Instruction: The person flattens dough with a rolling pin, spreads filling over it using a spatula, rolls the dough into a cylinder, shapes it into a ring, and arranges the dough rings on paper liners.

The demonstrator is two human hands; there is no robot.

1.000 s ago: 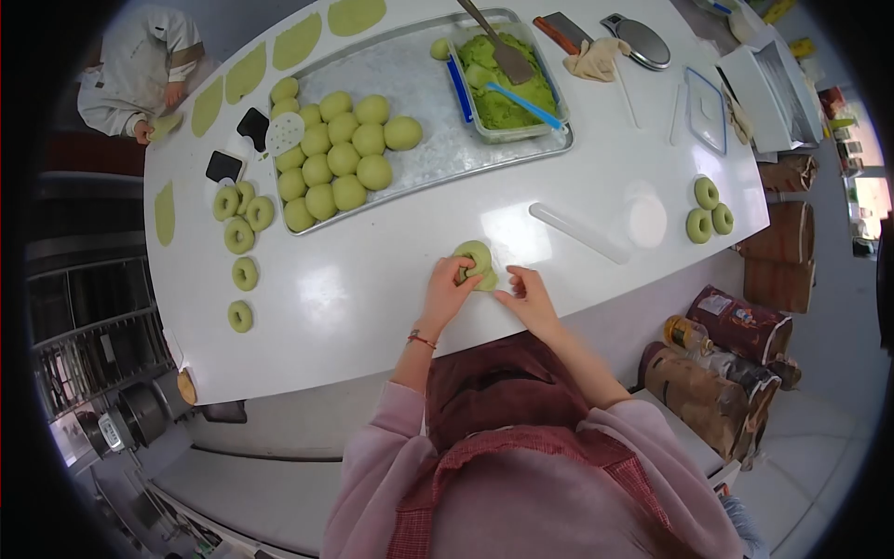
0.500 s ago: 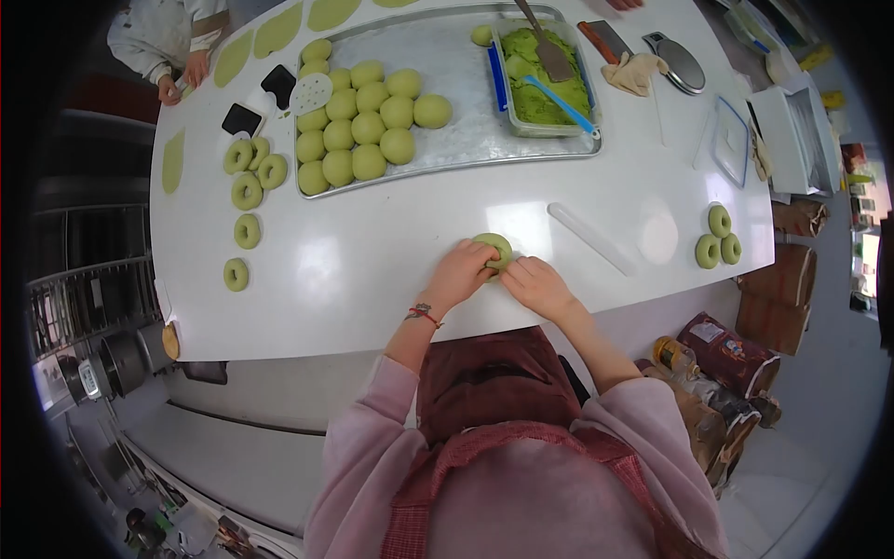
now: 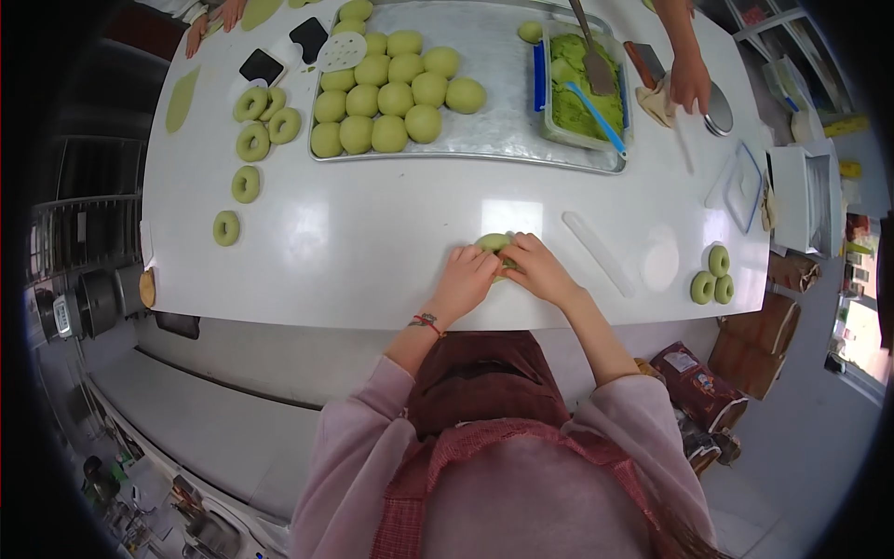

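A green dough ring point(image 3: 494, 242) rests on the white table in front of me, mostly covered by my fingers. My left hand point(image 3: 467, 279) has its bent fingers closed on the ring's left side. On the other side, my right hand point(image 3: 542, 270) pinches the dough, its fingertips close to those of the left. The ring's centre is hidden under the fingers. To the right of my hands lies a clear rolling pin point(image 3: 599, 253).
Green dough balls point(image 3: 395, 99) crowd a metal tray point(image 3: 466, 160), which also bears a tub of green filling point(image 3: 579, 112). Finished-looking dough rings point(image 3: 246, 184) lie left, more rings point(image 3: 718, 261) right. A co-worker's hand point(image 3: 690, 84) reaches by a round scale point(image 3: 718, 110).
My fingers have drawn closer together over the dough ring, covering more of it. A co-worker's arm has come in at the upper right, near the scale. The whole view has shifted slightly.
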